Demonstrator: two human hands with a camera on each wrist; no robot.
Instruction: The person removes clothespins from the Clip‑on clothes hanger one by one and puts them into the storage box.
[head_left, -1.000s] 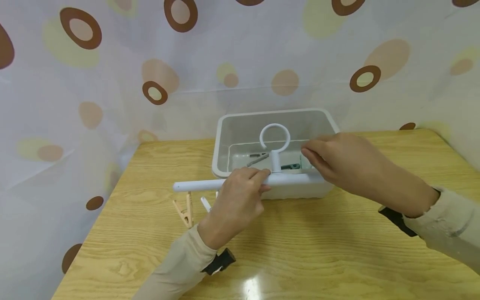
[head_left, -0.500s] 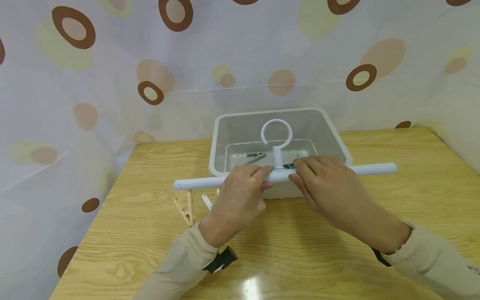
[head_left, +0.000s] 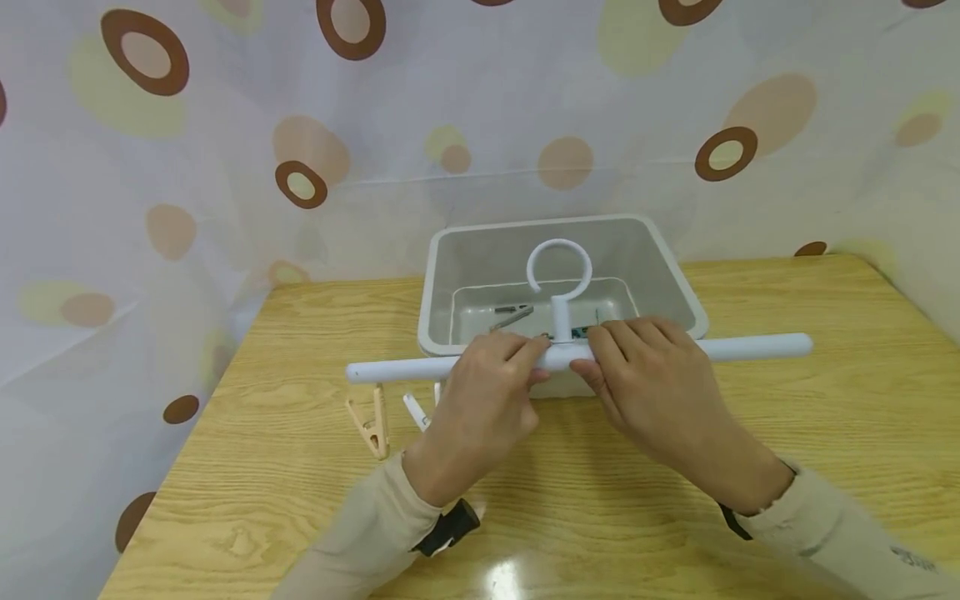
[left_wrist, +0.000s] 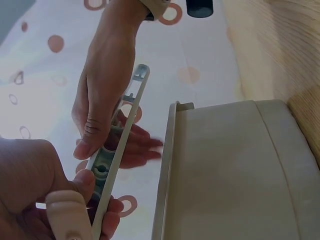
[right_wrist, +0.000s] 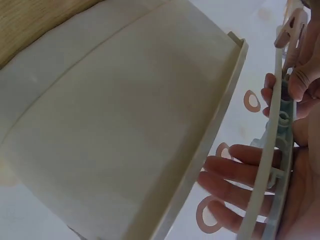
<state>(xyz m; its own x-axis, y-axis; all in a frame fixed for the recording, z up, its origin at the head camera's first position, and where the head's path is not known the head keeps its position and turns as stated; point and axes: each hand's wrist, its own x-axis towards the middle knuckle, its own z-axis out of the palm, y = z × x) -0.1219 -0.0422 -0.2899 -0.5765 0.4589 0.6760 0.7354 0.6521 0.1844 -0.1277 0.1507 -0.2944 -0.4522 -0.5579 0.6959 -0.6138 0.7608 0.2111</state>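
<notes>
A white plastic hanger point(head_left: 750, 347) with a round hook point(head_left: 560, 242) is held level in front of the bin by both hands. My left hand point(head_left: 480, 396) grips its bar just left of the hook. On the other side of the hook, my right hand point(head_left: 652, 387) grips the bar, with the thumb on the near side and the fingers over the top. In the left wrist view, the bar's hollow underside point(left_wrist: 101, 169) shows small fittings. Below the bar's left part are a tan clothespin point(head_left: 372, 431) and a white clothespin point(head_left: 416, 411); whether they are attached is unclear.
Behind the hanger stands a pale grey plastic bin point(head_left: 427, 292) on the wooden table point(head_left: 300, 500). Inside lie a grey clip point(head_left: 512, 317) and a dark green clip point(head_left: 581, 332), partly hidden. A patterned curtain point(head_left: 495, 100) hangs behind the table.
My right hand has moved left and down from the bar's right part to beside the hook. The bar's right end now shows and has dipped slightly. My left hand keeps its grip.
</notes>
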